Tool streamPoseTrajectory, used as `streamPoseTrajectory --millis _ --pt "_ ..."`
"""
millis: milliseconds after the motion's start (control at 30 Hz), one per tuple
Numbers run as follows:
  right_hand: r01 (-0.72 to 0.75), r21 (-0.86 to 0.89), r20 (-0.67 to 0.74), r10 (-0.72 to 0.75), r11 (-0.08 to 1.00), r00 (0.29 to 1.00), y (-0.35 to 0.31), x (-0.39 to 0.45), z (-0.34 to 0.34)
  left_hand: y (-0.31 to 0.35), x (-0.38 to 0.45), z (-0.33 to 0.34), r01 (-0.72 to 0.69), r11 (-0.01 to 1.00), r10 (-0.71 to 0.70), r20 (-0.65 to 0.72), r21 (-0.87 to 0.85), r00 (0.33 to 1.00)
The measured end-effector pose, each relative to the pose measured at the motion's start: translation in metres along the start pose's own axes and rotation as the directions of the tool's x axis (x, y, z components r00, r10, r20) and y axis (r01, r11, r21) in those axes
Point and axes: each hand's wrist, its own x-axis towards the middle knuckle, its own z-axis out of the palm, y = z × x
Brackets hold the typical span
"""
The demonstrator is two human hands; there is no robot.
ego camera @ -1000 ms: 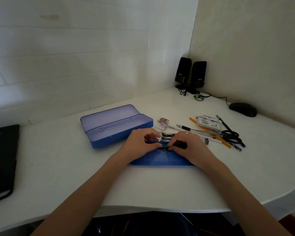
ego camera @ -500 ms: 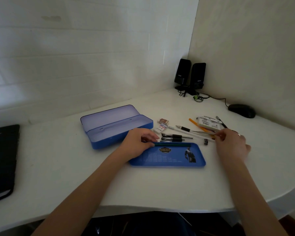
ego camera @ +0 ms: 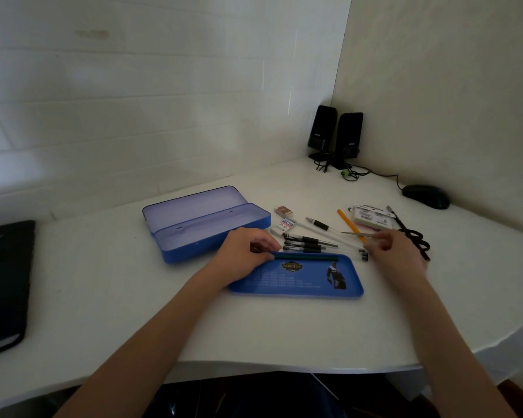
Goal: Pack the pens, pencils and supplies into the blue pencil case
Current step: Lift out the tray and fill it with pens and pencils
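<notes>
The blue pencil case (ego camera: 206,227) lies open on the white desk, lid flat behind it. In front of it sits its blue inner tray (ego camera: 296,282), with a green pencil (ego camera: 308,257) along the tray's far edge. My left hand (ego camera: 245,254) pinches the pencil's left end. My right hand (ego camera: 396,251), to the right of the tray, holds a slim silver pen (ego camera: 357,234) by its fingertips, point to the left. Black pens (ego camera: 310,244), a white pen (ego camera: 329,229), an orange pencil (ego camera: 347,220), two erasers (ego camera: 285,226), a packet (ego camera: 372,220) and scissors (ego camera: 415,236) lie behind the tray.
Two black speakers (ego camera: 335,134) with cables stand in the far corner. A black mouse (ego camera: 426,196) lies at the right wall. A black notebook (ego camera: 3,282) rests at the left edge. Small caps (ego camera: 363,254) lie by the tray's right corner. The desk's curved front edge is near me.
My right hand left the tray, moved right to the pile of pens and took hold of the slim silver pen. My left hand stayed on the green pencil.
</notes>
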Motion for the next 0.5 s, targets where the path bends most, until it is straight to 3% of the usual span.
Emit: streamPoseTrajectory --millis 200,500 --pt "0.053 -0.092 0.051 -0.048 0.994 0.998 0.0012 0.0046 0.0009 0.0007 0.0005 0.0001 0.000 1.000 0.000 0.002 0.002 1.000" --pt "0.277 -0.185 0.183 -0.244 0.943 0.952 -0.0014 -0.0005 0.0054 0.0013 0.0007 0.0001 -0.019 1.000 0.019 0.008 0.020 1.000"
